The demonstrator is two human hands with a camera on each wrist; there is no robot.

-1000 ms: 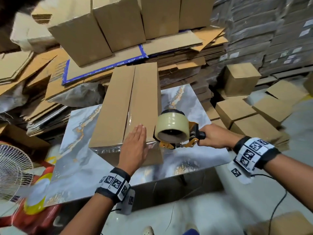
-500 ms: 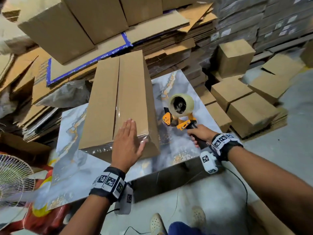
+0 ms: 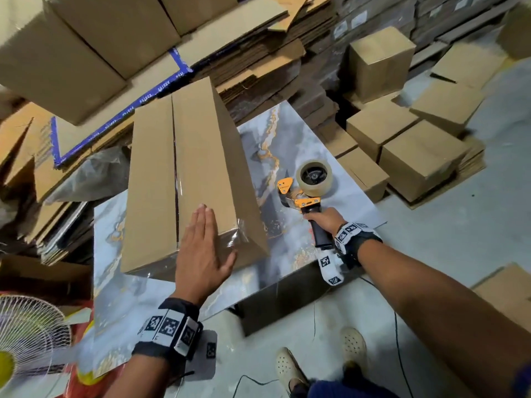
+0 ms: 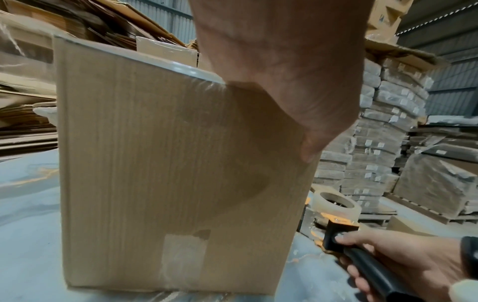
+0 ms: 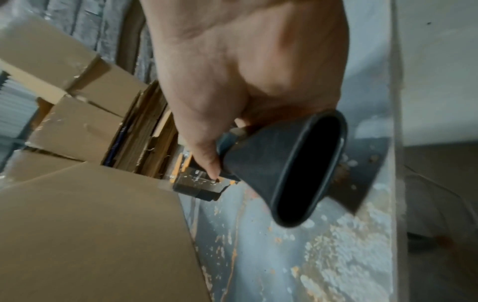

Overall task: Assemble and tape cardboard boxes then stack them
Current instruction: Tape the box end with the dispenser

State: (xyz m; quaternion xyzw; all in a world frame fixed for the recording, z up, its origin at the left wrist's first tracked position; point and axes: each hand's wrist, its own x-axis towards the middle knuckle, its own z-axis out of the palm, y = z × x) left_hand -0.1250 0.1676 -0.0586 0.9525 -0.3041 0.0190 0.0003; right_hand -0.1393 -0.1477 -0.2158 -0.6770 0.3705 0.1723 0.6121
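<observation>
A long cardboard box (image 3: 184,168) lies on the marble-patterned table (image 3: 290,156), its top flaps meeting along a centre seam, with clear tape shining at the near end. My left hand (image 3: 204,248) lies flat on that near end, fingers straight; from the left wrist view the box's end face (image 4: 168,163) fills the frame under the palm (image 4: 284,61). My right hand (image 3: 323,221) grips the black handle of an orange tape dispenser (image 3: 310,185), which rests on the table right of the box. The handle (image 5: 292,169) shows close up in the right wrist view.
Flat cardboard sheets (image 3: 258,61) and large boxes (image 3: 86,44) are piled behind the table. Several assembled boxes (image 3: 413,147) stand on the floor at the right. A white fan (image 3: 26,337) sits at the lower left. My feet (image 3: 290,366) are by the table's near edge.
My right hand has carried the tape dispenser off the box's near end and set it down on the table to the right. The left hand has stayed flat on the box.
</observation>
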